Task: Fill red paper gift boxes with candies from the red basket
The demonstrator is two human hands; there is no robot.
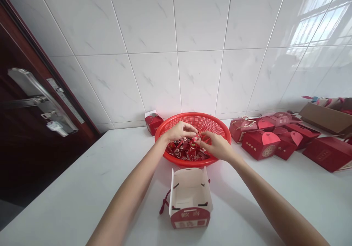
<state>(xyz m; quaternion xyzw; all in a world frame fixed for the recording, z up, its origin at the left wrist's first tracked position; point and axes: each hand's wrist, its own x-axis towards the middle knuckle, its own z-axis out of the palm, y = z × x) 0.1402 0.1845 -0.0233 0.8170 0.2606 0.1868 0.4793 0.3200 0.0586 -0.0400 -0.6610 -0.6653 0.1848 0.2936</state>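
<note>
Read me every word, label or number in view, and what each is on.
"歡 喜", as best I can read it: front of the open box; smaller print below is blurred.
Red wrapped pieces: printed, too small to read.
Red boxes at right: marks too small or blurred.
Small box behind the basket: unreadable marks.
No readable numbers.

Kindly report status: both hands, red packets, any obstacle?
Left hand, right hand: both at one red packet over basket; grip unclear. Open box before basket. Nothing visibly blocking the hands.
</note>
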